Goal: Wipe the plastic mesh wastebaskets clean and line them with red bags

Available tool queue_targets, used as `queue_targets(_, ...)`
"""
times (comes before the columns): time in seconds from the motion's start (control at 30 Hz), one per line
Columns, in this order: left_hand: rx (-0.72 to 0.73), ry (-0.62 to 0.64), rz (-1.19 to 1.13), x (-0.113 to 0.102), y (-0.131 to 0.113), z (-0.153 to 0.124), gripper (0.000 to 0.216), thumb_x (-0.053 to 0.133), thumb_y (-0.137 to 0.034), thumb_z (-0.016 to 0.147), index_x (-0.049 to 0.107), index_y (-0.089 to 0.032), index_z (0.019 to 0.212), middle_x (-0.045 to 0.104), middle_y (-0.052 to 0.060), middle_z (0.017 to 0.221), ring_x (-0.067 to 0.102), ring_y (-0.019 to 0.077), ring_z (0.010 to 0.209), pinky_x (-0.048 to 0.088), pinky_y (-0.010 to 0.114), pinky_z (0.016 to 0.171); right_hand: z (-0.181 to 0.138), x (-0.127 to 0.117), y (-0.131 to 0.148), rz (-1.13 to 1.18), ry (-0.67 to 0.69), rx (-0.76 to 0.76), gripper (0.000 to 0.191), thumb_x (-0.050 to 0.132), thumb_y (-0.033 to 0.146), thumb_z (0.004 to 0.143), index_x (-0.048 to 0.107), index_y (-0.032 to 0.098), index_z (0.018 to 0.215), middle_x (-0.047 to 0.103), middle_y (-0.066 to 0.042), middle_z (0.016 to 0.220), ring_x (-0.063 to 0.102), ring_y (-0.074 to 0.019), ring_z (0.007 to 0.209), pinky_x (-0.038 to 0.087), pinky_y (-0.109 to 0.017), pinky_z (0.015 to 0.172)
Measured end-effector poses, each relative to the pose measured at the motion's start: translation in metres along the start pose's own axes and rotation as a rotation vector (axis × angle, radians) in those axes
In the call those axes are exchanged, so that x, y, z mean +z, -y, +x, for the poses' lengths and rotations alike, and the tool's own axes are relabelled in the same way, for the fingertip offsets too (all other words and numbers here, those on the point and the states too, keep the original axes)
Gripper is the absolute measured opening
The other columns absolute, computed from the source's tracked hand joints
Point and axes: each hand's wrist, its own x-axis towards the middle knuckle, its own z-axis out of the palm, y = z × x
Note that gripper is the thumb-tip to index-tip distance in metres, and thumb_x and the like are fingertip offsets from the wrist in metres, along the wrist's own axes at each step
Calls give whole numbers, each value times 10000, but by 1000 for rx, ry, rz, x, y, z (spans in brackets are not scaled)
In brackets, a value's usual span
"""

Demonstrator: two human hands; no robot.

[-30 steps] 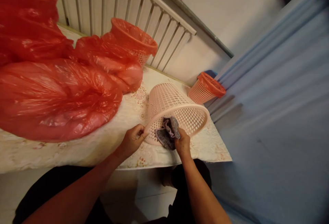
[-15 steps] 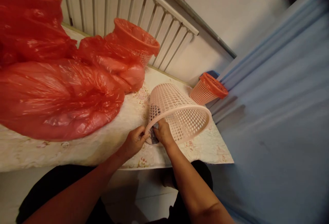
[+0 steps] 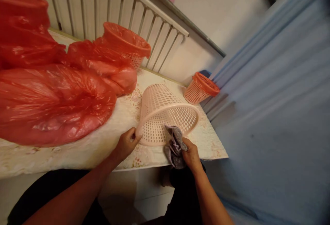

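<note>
A pale pink perforated basket lies on its side on the table, its mouth turned toward me. My left hand pinches the basket's rim at the lower left. My right hand is closed round a crumpled grey cloth, just outside the front of the rim near the table's edge.
Large red plastic bags cover the left of the table. A basket lined with a red bag stands behind them, another lined basket at the far right corner. A white radiator runs behind. A blue curtain hangs at the right.
My right hand has drawn the cloth out of the basket's inside and back to the front of the rim. My left hand keeps its hold on the rim.
</note>
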Motion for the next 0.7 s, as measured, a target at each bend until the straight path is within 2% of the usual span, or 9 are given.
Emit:
queue_targets(0.17, -189, -144, -22, 3, 10, -6, 296, 626, -421, 763, 563, -176, 917, 617, 3, 804, 581, 178, 744, 483, 273, 650, -28, -50, -7, 88, -200, 192, 291, 545, 284, 788, 712, 211, 1016, 728, -33, 974, 650, -206, 918, 509, -322, 842)
queue_targets(0.3, -390, -240, -222, 4, 15, -9, 350, 642, -346, 772, 578, -163, 1063, 667, 72, 1021, 635, 222, 931, 541, 302, 730, -37, -74, -7, 63, -400, 271, 243, 582, 333, 758, 715, 202, 912, 721, -37, 866, 636, -203, 817, 504, -296, 760)
queue_targets(0.4, -472, -226, -338, 2, 15, -10, 245, 565, -288, 826, 589, -131, 1012, 690, 85, 935, 672, 210, 814, 571, 312, 662, -36, -83, -3, 43, -567, 331, 230, 589, 361, 758, 697, 186, 861, 699, -37, 789, 610, -192, 746, 484, -276, 699)
queue_targets(0.47, -498, -219, -373, 0, 12, -12, 193, 528, -254, 846, 592, -122, 972, 698, 81, 860, 679, 203, 743, 580, 320, 619, -31, -83, -2, 42, -624, 324, 240, 584, 355, 759, 690, 177, 881, 696, -42, 801, 609, -196, 761, 479, -278, 707)
queue_targets(0.6, -527, -224, -436, -3, 5, -19, 150, 534, -209, 858, 592, -122, 966, 715, 93, 879, 688, 210, 765, 598, 344, 632, -11, -67, -11, 14, -626, 153, 308, 508, 302, 811, 669, 170, 1038, 692, -87, 1008, 614, -227, 952, 474, -349, 869)
queue_targets(0.7, -548, -223, -456, -3, 0, -25, 146, 530, -191, 875, 593, -119, 984, 717, 100, 926, 695, 207, 788, 610, 352, 665, 7, -43, -23, -42, -425, 55, 398, 565, 264, 764, 637, 174, 1145, 658, -121, 1144, 574, -270, 1101, 432, -445, 980)
